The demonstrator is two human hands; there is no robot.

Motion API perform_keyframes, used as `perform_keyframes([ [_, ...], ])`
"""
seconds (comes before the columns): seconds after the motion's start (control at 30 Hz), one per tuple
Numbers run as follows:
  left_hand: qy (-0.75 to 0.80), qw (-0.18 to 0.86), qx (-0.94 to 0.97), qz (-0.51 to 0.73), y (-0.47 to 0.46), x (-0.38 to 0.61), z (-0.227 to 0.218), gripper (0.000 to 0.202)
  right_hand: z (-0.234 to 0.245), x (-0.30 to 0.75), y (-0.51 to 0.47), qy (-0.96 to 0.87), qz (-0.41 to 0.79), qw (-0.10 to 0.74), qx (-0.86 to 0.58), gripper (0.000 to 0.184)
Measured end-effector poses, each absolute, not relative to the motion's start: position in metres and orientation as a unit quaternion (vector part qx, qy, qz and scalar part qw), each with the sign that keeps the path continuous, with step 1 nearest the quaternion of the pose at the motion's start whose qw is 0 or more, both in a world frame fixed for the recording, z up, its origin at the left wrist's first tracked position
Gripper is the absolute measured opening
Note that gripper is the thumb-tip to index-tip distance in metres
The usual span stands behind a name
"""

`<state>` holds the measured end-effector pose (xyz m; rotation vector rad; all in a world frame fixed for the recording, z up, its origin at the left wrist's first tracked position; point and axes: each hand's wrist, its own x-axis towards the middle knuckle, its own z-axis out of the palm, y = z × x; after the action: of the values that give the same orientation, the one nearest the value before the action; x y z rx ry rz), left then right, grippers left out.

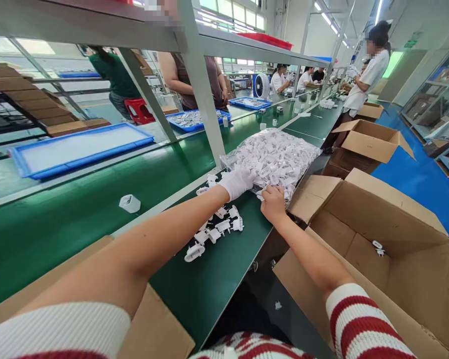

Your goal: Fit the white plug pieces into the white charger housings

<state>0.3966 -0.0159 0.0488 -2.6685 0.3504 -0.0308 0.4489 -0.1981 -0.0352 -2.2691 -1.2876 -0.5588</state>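
A clear plastic bag (pixel 280 154) full of white plug parts lies on the green bench top. My left hand (pixel 238 183), in a white glove, is closed on the near left edge of this bag. My right hand (pixel 273 203) is bare and pinches the bag's near edge, close to the bench's front. Both sets of fingertips are partly hidden. Loose white plug pieces (pixel 213 232) with pins lie in a heap under and beside my left forearm. A white plastic housing (pixel 129 203) sits alone on the green conveyor belt (pixel 78 199).
An open cardboard box (pixel 407 259) with a few plug pieces inside stands at my right. More boxes (pixel 374 139) stand beyond it. A grey metal post (pixel 202 89) rises behind the bag. Blue trays (pixel 86 149) line the far side, where people work.
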Motion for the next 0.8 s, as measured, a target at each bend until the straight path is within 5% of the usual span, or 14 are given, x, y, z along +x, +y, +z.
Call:
perform_keyframes([
  [0.27,0.060,0.219,-0.974,-0.021,0.007,0.395,0.065,0.019,-0.035,0.455,-0.197,-0.486,-0.221,0.215,-0.818,0.026],
  [0.8,-0.230,0.260,-0.934,-0.083,0.093,0.359,0.148,0.039,-0.033,0.454,-0.207,-0.498,-0.245,0.156,-0.817,0.026],
])
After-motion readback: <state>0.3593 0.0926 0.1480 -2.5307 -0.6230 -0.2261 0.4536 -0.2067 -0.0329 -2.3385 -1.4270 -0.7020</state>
